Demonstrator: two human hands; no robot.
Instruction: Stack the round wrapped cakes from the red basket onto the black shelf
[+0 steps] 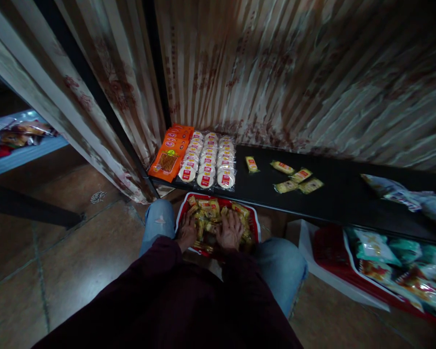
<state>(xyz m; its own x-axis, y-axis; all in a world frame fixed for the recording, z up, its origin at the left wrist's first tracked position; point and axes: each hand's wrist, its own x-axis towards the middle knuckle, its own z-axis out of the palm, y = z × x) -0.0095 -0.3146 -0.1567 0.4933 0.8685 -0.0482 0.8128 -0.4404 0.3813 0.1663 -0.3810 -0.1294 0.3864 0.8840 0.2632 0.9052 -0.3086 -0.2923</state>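
Observation:
A red basket with a white rim sits between my knees, filled with small yellow-wrapped snack packets. Inside it on the left, my left hand rests against the packets with its fingers stretched out. My right hand lies palm down over the packets at the right, fingers spread. Neither hand visibly grips a packet; what lies under the palms is hidden. On the black shelf beyond the basket are one separate yellow packet and a loose cluster of similar packets.
Orange snack bags and rows of round white wrapped cakes line the shelf's left end. Silvery bags lie at its right. Another red basket holds green and orange bags. A striped curtain hangs behind; a dark post stands left.

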